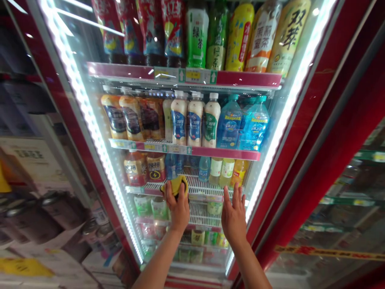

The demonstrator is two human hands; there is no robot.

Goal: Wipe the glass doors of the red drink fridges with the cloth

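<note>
My left hand [178,208] is raised in front of a lit drinks cooler, its fingers closed on a yellow cloth [176,185] with dark edges. To the right, my right hand [234,216] is held up with its fingers stretched out and nothing in it. White light streaks cross the upper bottles, like reflections on a glass door [87,20]. Whether either hand touches the glass, I cannot tell. Behind the hands lies a white wire shelf [192,184] with small bottles, among them a pale green-yellow bottle [226,171] and a canned-looking red drink [155,167].
Bottles fill the higher shelves, with a pink price rail [240,154] along one edge. Red frame [288,160] and a bright light strip [279,124] border the cooler at right. Boxes and dark cans [33,212] stand at left. Another cooler [355,200] is at right.
</note>
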